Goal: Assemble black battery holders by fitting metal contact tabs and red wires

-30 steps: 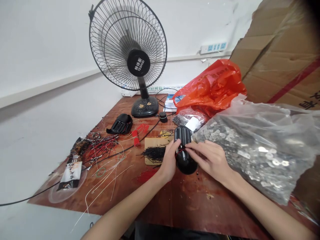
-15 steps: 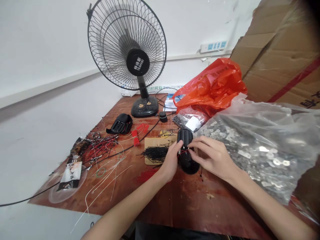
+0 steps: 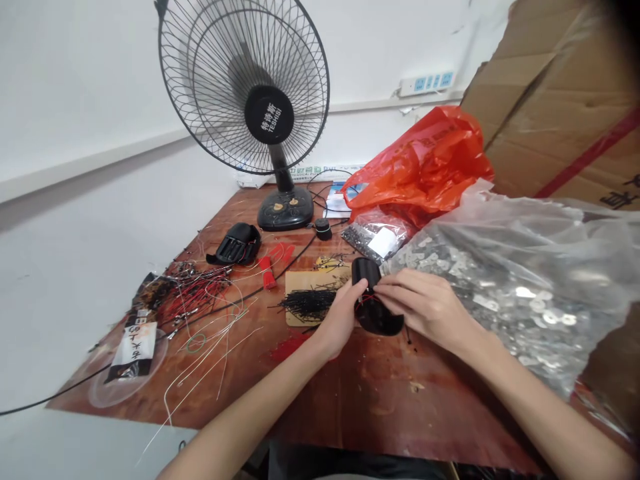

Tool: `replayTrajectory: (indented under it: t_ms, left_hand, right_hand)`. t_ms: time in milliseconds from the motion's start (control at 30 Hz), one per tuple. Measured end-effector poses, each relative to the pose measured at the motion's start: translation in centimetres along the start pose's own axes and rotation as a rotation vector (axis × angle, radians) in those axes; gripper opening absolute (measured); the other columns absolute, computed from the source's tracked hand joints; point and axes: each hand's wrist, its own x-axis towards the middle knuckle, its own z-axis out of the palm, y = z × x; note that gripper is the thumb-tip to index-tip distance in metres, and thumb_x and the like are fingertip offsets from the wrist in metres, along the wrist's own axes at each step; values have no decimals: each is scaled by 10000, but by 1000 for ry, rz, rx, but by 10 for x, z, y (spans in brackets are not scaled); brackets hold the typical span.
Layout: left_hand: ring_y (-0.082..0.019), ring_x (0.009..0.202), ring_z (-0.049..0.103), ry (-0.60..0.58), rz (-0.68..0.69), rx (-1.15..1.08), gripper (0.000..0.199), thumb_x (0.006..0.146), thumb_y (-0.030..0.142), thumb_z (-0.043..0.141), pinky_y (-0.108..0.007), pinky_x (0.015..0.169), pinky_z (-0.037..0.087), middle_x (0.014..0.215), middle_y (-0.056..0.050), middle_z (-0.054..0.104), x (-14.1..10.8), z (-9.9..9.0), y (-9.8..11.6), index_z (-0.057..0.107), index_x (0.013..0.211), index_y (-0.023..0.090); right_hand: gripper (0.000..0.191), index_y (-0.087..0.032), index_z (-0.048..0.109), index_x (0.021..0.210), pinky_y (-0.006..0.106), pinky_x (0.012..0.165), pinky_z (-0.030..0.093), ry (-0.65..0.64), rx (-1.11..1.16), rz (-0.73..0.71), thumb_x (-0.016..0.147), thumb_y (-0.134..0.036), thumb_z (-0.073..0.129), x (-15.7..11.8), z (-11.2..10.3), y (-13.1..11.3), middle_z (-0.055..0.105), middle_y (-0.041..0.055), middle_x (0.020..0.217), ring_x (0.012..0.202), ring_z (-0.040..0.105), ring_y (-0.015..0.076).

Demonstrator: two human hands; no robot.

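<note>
The glossy black plastic casing (image 3: 379, 319) has tipped, its rounded end swinging rightward over the brown tabletop (image 3: 350, 413); the left hand (image 3: 339, 323) grips its side, the right hand (image 3: 433, 301) touches its middle, pinch unclear.

Left hand (image 3: 345, 310) and right hand (image 3: 430, 303), at the grip: both bare, with slender fingers; the nails are too small to make out clearly. Left forearm (image 3: 265, 407), below and to the left of the grip, and right forearm (image 3: 535, 387), below and to the right: both uncovered from the wrist as far as each is shown, smooth in outline, broadening away from the wrist. Dark clothing (image 3: 360, 460), directly below the grip at the lower margin: near-black cloth, with a small paler grey area beneath; garment type indistinct.
</note>
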Motion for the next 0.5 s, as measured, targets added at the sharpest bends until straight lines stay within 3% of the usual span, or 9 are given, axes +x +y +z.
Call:
replayTrajectory:
  t_ms: [167,300,500]
  left_hand:
    - [-134,886,571,0,8,-25,277,845,381,682,-198,786,408,981,-4,685,2,0,1,695,1046,191]
    - [-117,816,563,-12,-12,-28,296,868,393,656,-186,730,413,917,0,663,4,-1,1,672,1078,184]
    - [-109,820,556,-1,0,-18,305,875,378,639,-181,719,439,915,-1,635,2,0,1,637,1097,169]
  right_hand:
    - [184,-103,652,1102,353,798,529,-3,52,-41,950,-129,553,0,0,5,682,132,1038,928,635,214]
    - [234,-88,623,1168,370,876,526,11,97,-67,944,-115,564,-2,2,8,666,140,1105,990,621,216]
    - [276,-73,616,1176,360,821,531,66,129,-64,901,-73,614,-3,10,8,667,146,1073,953,614,216]
